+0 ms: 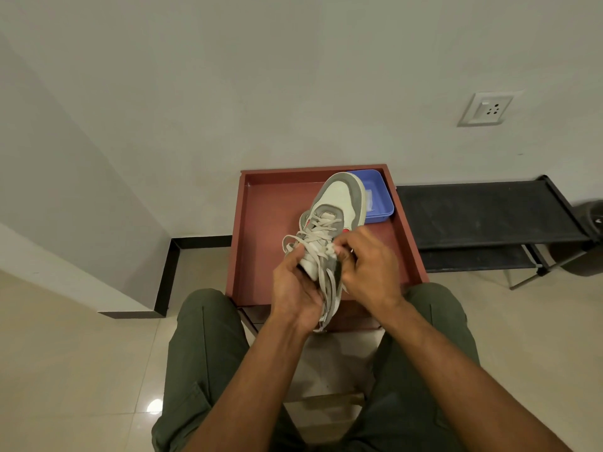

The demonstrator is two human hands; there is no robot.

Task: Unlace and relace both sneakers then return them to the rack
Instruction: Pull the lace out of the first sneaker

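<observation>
At the centre of the frame the left hand (295, 288) grips the heel end of a grey and white leather sneaker (332, 216), fingers curled round it. The right hand (367, 265) pinches its beige flat laces (321, 243) near the tongue. The sneaker is held toe-up above a reddish-brown wooden tray table (261, 243), just in front of a blue plastic tub (378, 197). A black metal shoe rack (483, 213) stands at the right.

Olive-green trousers (202, 347), forearms bare, no sleeves.
</observation>
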